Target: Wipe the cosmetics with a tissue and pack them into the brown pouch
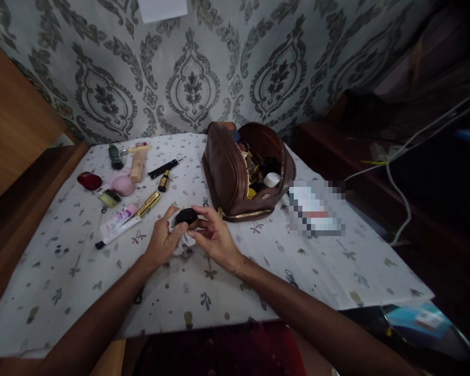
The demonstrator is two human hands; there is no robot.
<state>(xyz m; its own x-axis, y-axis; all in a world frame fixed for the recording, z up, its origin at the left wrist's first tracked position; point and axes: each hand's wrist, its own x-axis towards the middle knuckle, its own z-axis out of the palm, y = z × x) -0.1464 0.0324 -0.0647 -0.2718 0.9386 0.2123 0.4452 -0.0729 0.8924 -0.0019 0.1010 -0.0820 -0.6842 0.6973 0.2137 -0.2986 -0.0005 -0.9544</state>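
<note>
A small round black jar (187,216) with a gold rim sits between both hands above the patterned white cloth (258,261). My left hand (162,240) presses a white tissue (183,241) against the jar's left side. From the right, my right hand (215,236) grips the jar with its fingertips. Just behind the hands, a brown zip pouch (229,180) stands open with several cosmetics inside.
Cosmetics lie at the back left: a red compact (89,180), a pink sponge (123,185), a beige tube (138,164), gold lipsticks (149,203), a black pencil (165,167) and a white tube (117,219). A blurred box (317,209) rests right of the pouch. White cables (399,172) hang at right.
</note>
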